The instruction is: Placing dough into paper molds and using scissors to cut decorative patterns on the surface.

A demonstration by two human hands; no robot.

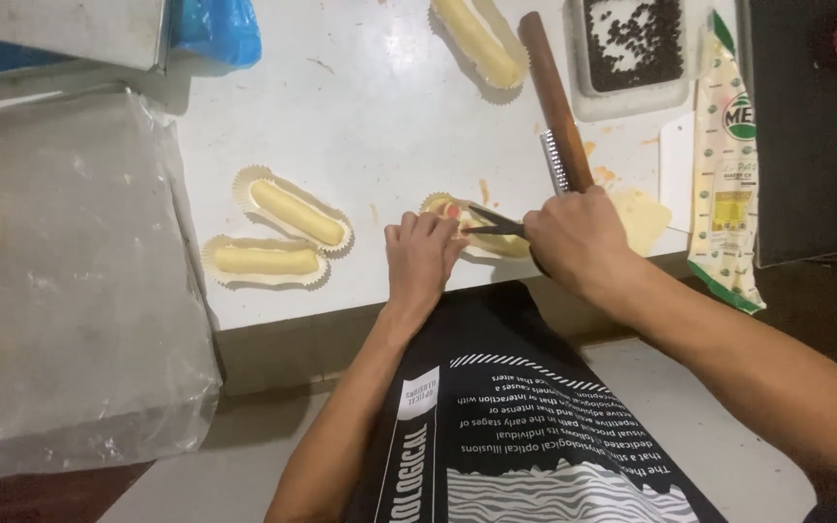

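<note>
**Pastry in paper liner: cutting with scissors**

Head view. Pastry, an elongated yellow piece in a scalloped paper liner, is located at the near edge of the white table, directly ahead of the person. It is steadied by the left hand, whose fingers are pressed together on its left end, where a small red spot is visible. A pair of scissors is gripped by the right hand, closed around the handles; the dark blades are laid over the pastry top and appear nearly shut.

The step in hand is judged to be a lengthwise slit along the pastry. A level blade and a firm hold on the liner are called for by the next cut.

Containers and contents:
- Two more liners to the left, each occupied by one whole pastry.
- A further filled liner at the far edge.
- A rectangular tray filled with dark chocolate chips.
- A printed pouch beside it; contents cannot be determined.
- A plastic-covered tray at far left, with yellow pieces partly visible.
</note>
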